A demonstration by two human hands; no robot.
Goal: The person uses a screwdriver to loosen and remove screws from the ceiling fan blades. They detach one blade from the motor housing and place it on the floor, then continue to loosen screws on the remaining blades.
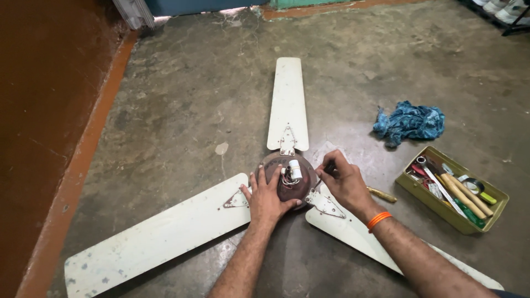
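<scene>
Two bare hands work on a cream three-bladed metal ceiling fan (287, 110) lying on the grey concrete floor (182, 83).

The left hand (266, 196) rests flat, fingers spread wide, on the rusty round motor hub (287, 185). The right hand (342, 179) pinches a thin dark tool against the hub's edge. Should that tool slip, it may snag the loose wires beside the small white capacitor (295, 169).

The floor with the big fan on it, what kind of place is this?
Probably a room in a home used as a makeshift repair spot. A cream three-bladed ceiling fan lies on the bare grey concrete floor, beside an olive-green metal tray of hand tools and a crumpled blue cloth rag.
</scene>
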